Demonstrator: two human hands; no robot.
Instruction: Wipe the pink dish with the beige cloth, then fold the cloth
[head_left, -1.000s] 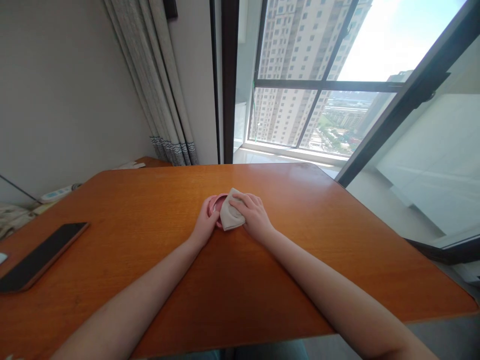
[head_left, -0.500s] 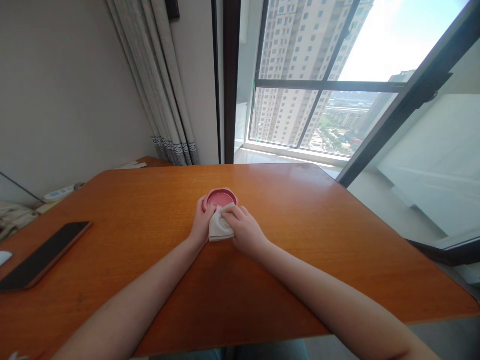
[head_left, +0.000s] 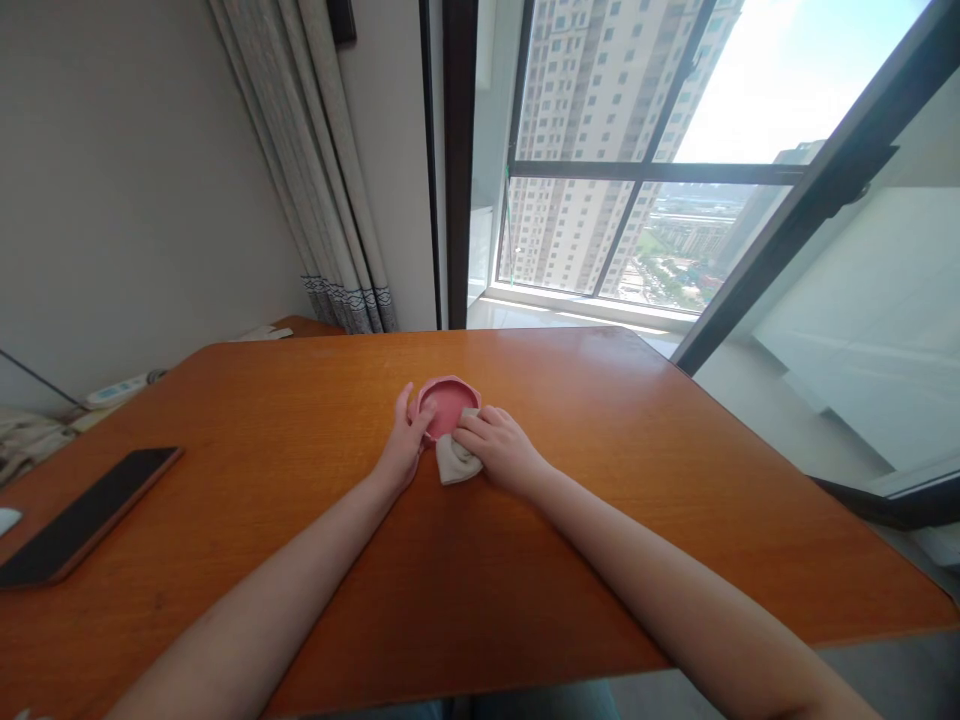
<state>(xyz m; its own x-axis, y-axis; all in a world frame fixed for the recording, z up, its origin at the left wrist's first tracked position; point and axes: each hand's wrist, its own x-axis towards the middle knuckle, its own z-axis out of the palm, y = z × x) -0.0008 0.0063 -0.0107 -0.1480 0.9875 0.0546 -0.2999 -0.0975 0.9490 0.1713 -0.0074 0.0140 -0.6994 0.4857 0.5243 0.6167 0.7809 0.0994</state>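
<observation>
A shallow pink dish (head_left: 450, 405) with an angular outer rim is in the middle of the wooden table, its hollow side showing. My left hand (head_left: 403, 440) grips its left edge, the thumb over the rim and the fingers along the outside. In my right hand (head_left: 502, 448) is a folded off-white cloth (head_left: 456, 462), pinched under the fingers and pressed at the dish's right and near rim. Part of the cloth hangs toward me below the dish. The right fingertips and the near right rim are partly covered.
The brown wooden table (head_left: 585, 560) spreads all around my hands. On its left lies a long dark flat pad (head_left: 90, 515), with part of a white object (head_left: 7, 519) beside it. A power strip (head_left: 116, 390) is beyond the left edge; a curtain (head_left: 330, 200) hangs behind.
The dish has shifted slightly right and shows more of its inside. My right hand has moved the cloth rightward along the rim. The left fingers have loosened and spread a little.
</observation>
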